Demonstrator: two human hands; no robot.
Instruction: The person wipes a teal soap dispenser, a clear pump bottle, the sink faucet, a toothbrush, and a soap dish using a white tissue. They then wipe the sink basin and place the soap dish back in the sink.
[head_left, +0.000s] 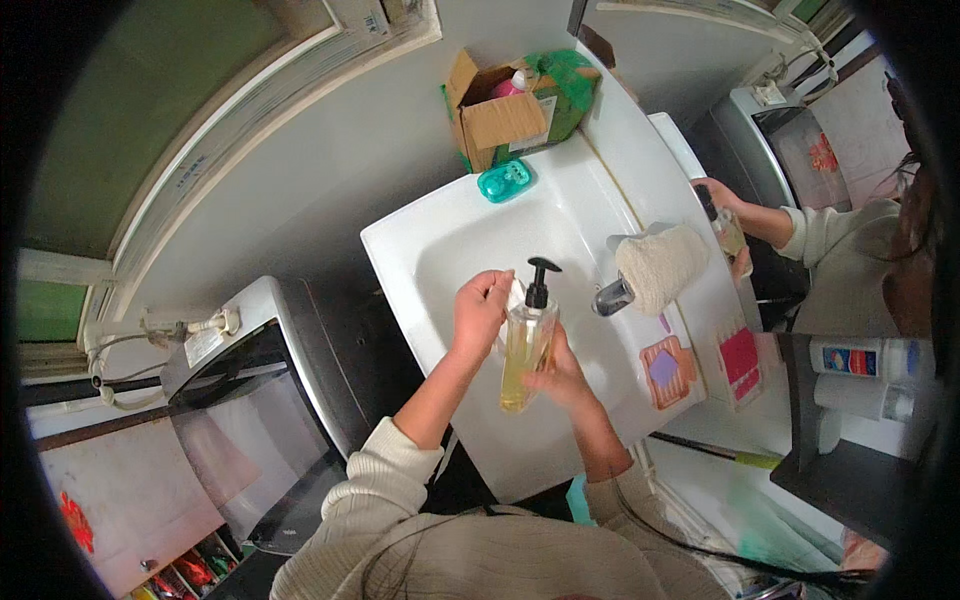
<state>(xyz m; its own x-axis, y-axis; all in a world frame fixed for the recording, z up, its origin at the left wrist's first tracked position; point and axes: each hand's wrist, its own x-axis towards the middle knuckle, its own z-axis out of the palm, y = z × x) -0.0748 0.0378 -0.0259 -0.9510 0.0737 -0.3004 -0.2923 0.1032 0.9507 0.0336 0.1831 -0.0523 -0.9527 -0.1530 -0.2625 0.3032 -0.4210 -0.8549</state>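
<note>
Over the white washbasin (405, 247), my right hand (562, 371) is closed around the lower part of a clear pump bottle (517, 375) with yellowish liquid and a black pump head (538, 289). The bottle is slightly tilted. My left hand (482, 311) is at the bottle's upper left side, its thumb and fingertips pinching a small white piece (516, 294), perhaps a tissue or label. Whether that piece is attached to the bottle cannot be told. Below both hands lies the basin's bowl.
A teal soap box (505, 181) sits on the basin's rim beside an opened cardboard box (502, 124). A beige towel (664, 266) covers the faucet (613, 298). An orange soap dish (667, 375) with purple soap lies at right, near the mirror (757, 150). A washing machine (277, 390) stands left.
</note>
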